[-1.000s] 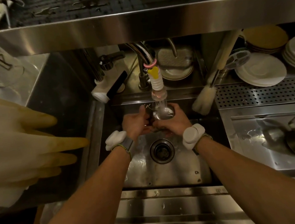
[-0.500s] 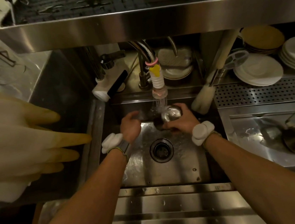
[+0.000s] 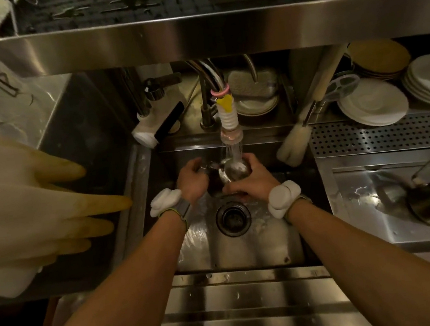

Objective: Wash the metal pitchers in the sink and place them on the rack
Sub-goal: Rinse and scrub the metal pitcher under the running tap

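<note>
While the right hand (image 3: 251, 182) wraps the small metal pitcher (image 3: 235, 169) under the tap stream (image 3: 231, 151) above the sink (image 3: 246, 248) and the left hand (image 3: 193, 179) grasps its handle, rotating it slowly should rinse every side.

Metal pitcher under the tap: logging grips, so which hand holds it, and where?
Right hand wraps the metal pitcher around its body; left hand grips its handle side.

Your forearms are bare, no sleeves showing. Your left wrist (image 3: 171, 205) and right wrist (image 3: 286, 199) each carry a lumpy white device on a grey, green-edged strap.
</note>
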Available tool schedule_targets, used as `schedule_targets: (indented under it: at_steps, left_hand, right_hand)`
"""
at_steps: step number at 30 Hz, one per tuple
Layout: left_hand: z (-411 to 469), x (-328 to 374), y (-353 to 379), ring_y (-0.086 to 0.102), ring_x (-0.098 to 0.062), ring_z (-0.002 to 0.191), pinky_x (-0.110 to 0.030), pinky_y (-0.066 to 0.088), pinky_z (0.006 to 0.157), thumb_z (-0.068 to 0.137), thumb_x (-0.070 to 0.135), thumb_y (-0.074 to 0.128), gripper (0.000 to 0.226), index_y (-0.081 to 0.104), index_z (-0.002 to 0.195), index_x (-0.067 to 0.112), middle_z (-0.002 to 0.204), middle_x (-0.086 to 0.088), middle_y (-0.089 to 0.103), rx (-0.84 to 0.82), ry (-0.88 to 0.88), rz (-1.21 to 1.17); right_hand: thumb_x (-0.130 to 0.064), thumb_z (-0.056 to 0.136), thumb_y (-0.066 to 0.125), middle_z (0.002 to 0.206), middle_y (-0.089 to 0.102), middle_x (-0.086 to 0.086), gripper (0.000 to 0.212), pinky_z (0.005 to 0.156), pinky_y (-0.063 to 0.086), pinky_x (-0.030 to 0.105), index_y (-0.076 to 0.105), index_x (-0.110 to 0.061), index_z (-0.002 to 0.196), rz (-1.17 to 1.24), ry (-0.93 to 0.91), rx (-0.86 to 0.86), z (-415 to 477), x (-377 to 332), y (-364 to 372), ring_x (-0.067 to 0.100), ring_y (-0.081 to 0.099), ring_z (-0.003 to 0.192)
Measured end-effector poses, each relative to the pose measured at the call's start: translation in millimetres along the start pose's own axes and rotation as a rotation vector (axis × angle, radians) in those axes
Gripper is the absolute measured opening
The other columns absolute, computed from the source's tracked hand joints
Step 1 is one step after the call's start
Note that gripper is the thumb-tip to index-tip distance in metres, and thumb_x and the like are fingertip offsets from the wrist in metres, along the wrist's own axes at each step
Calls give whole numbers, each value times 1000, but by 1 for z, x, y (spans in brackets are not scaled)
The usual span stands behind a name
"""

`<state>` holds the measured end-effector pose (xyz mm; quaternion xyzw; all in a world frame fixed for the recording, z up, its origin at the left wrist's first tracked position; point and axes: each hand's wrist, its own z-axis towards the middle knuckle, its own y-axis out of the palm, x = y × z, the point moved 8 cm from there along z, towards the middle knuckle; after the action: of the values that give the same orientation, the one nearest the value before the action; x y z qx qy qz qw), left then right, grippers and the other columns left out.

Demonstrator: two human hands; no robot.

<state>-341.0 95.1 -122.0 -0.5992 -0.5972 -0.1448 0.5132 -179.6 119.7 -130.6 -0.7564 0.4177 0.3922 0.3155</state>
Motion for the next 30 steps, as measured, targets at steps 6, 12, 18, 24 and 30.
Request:
schedule_targets:
  at_steps: [6, 12, 18, 24, 30]
  left_hand:
    - [2, 1, 1, 62, -26, 105, -36, 50, 93, 76, -12, 56, 50, 63, 122, 8, 115, -13, 67, -98, 7, -1]
    - [6, -3, 15, 68, -15, 78, -10, 44, 50, 81, -10, 55, 40, 65, 118, 3, 107, -17, 69, -124, -31, -167]
    - [5, 5, 7, 62, -26, 108, -36, 53, 86, 87, -6, 46, 46, 57, 129, 9, 123, -13, 64, -59, 1, -102]
    - [-1, 1, 5, 54, -16, 93, -15, 44, 47, 84, -2, 48, 45, 62, 124, 12, 111, -9, 64, -100, -64, -178]
    - [0, 0, -4, 52, -20, 74, -27, 44, 57, 80, 5, 48, 21, 61, 76, 21, 74, -3, 58, -92, -135, -238]
  right_hand:
    - [-26, 52, 91, 118, 59, -3, 92, 89, 52, 31, 40, -22, 128, -87, -85, 80, 7, -13, 0, 15, 59, 105]
    - [-16, 53, 90, 117, 62, 0, 94, 91, 51, 32, 41, -18, 134, -212, -173, 137, 8, -20, -10, 18, 60, 109]
    - [-19, 55, 91, 112, 57, -5, 89, 97, 46, 29, 45, -13, 131, -151, -104, 229, 5, -11, -27, 14, 56, 108]
    - [-41, 46, 91, 99, 63, -10, 78, 86, 52, 26, 56, -11, 109, -106, 41, 241, 6, 4, -27, 11, 64, 92]
    - [-51, 56, 81, 98, 72, 5, 59, 66, 59, 30, 69, -16, 102, 132, 147, 174, 6, -3, -8, 20, 70, 84]
